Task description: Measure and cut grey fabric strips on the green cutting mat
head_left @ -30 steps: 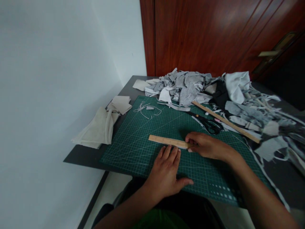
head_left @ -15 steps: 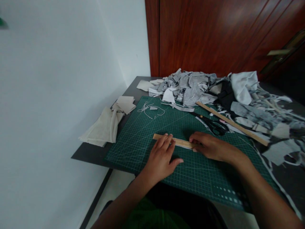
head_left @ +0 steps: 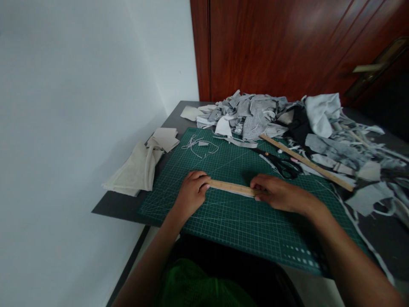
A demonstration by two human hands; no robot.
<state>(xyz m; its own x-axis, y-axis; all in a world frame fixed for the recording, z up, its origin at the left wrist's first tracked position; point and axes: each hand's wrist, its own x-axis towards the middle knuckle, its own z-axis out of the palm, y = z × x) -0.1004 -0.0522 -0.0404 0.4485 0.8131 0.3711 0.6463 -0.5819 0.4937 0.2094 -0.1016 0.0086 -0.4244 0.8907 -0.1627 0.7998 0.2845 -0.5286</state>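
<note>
A short wooden ruler lies across the green cutting mat, with a thin pale edge of fabric showing along its near side. My left hand is closed on the ruler's left end, thumb and fingers pinching it. At the other end, my right hand grips the ruler with bent fingers. Both ends are partly hidden by the fingers. Black-handled scissors rest on the mat beyond my right hand.
A longer wooden strip lies slanted at the right. Grey and white fabric scraps are heaped along the back. Folded cream cloth sits at the left table edge by the wall. Loose white thread lies on the mat's far left.
My left hand has shifted left, from lying spread over the ruler to pinching its left end. The right hand keeps its hold. The view has shifted slightly.
</note>
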